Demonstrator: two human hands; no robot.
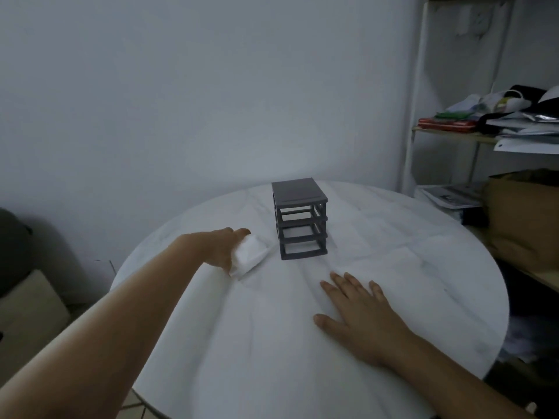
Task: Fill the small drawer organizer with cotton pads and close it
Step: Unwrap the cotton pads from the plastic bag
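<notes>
Standing upright on the round white marbled bench [272, 343], the small drawer organizer [299, 219] sits toward the far edge, roughly midway between the left and right edges. It is a dark grey plastic frame with a flat top and three stacked tiers; the front and right side of each tier show as open rectangular slots. The left hand [222, 247] reaches across the left part of the bench and grips a white item [249, 255], thumb along its far side and the remaining fingers hidden beneath it. The white item lies tilted just beside the lower left corner of the organizer, close to it; contact between the two cannot be confirmed. Whether this item is a drawer, a pack or a stack of cotton pads cannot be told at this resolution. The right hand [360, 313] lies palm down on the bench, nearer the near edge and right of centre, fingers straight and spread, thumb out to the left, holding nothing; it is well apart from the organizer. Beyond the right edge of the bench stands a white shelf unit [419, 86] carrying a pile of clothing and packets [514, 113], with printed papers [450, 195] on a lower shelf and a brown bag [520, 213] next to them. A beige box [27, 303] sits on the floor past the left edge.
</notes>
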